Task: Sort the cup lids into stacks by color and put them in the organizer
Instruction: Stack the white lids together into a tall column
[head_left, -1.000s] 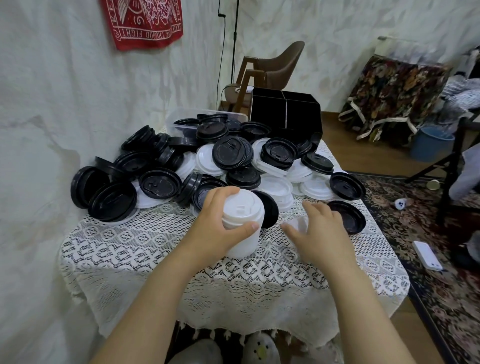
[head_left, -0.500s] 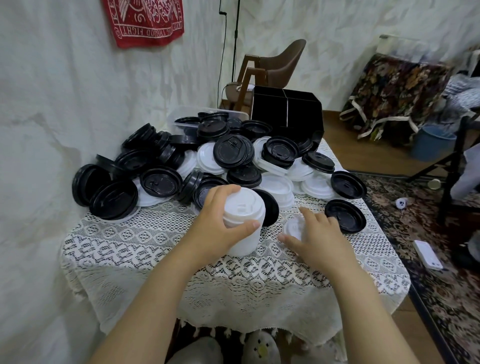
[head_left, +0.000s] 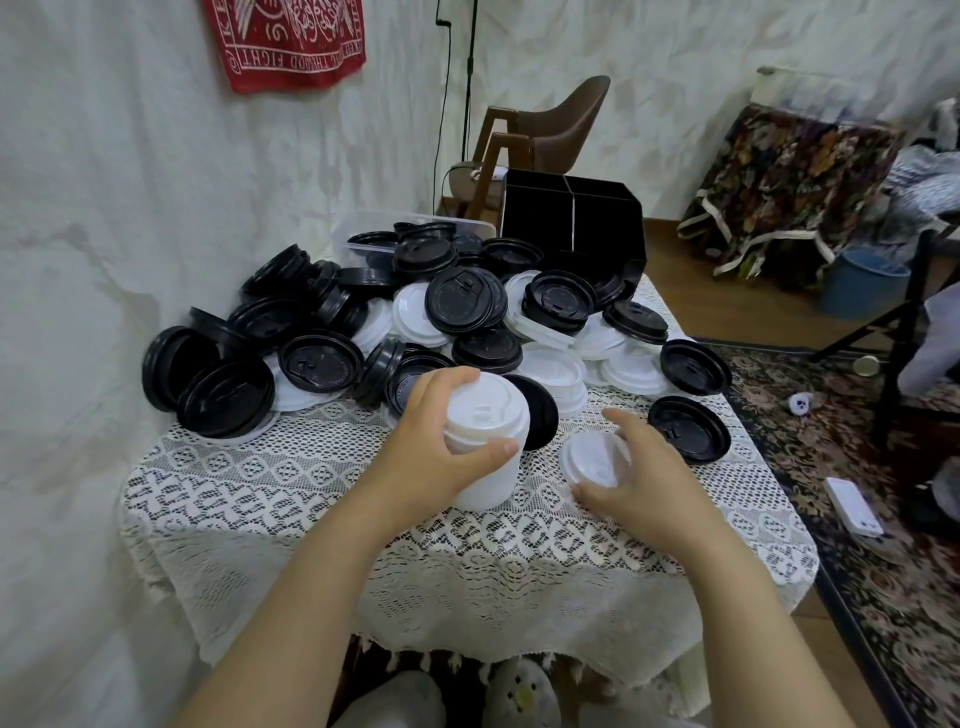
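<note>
While the left hand (head_left: 431, 457) clasps the white lid stack (head_left: 485, 441), the right hand (head_left: 641, 475) pinches a loose white lid (head_left: 592, 457); judged light, slippery: grip rims.

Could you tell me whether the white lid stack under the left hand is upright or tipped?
Upright: the white lid stack stands vertically on the lace tablecloth.

Brown chair (head_left: 550, 130); red cloth (head_left: 285, 41) on wall; blue bucket (head_left: 865, 286).
</note>
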